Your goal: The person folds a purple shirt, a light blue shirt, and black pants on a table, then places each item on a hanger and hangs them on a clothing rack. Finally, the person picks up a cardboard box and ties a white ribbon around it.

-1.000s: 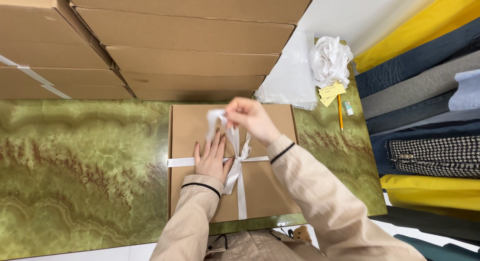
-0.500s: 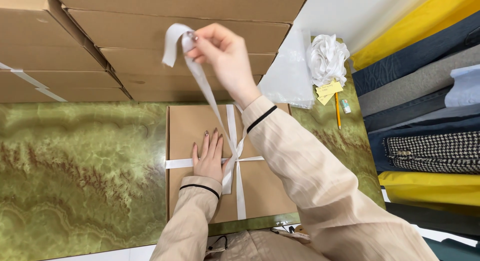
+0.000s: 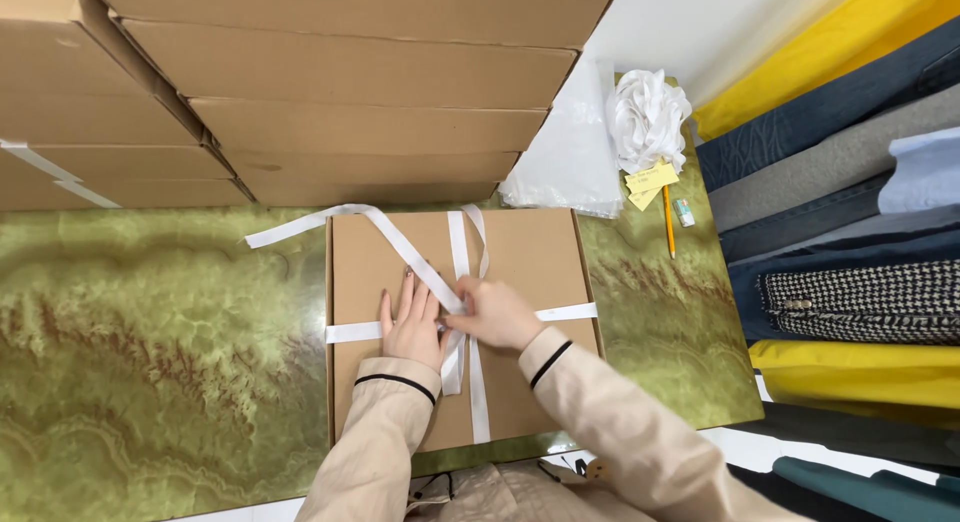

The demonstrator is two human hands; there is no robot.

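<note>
A flat brown cardboard box point(image 3: 520, 262) lies on a green marbled table point(image 3: 150, 352), crossed by a white ribbon point(image 3: 400, 247). One loose ribbon end trails off the box's upper left corner onto the table. My left hand point(image 3: 410, 322) lies flat on the lid, fingers spread, beside the ribbon crossing. My right hand point(image 3: 495, 315) pinches the ribbon at the crossing in the middle of the box. Both sleeves are beige with a dark stripe at the cuff.
Stacked cardboard boxes point(image 3: 340, 92) stand along the table's far edge. A clear plastic bag point(image 3: 570, 152), a white fabric flower point(image 3: 648, 117), yellow notes point(image 3: 650, 180) and a pencil point(image 3: 667, 222) lie at the back right. Folded fabrics point(image 3: 850, 212) are piled to the right.
My right hand, which had lifted the ribbon end high above the box, has come down to the crossing. The ribbon now lies slack across the lid toward the upper left.
</note>
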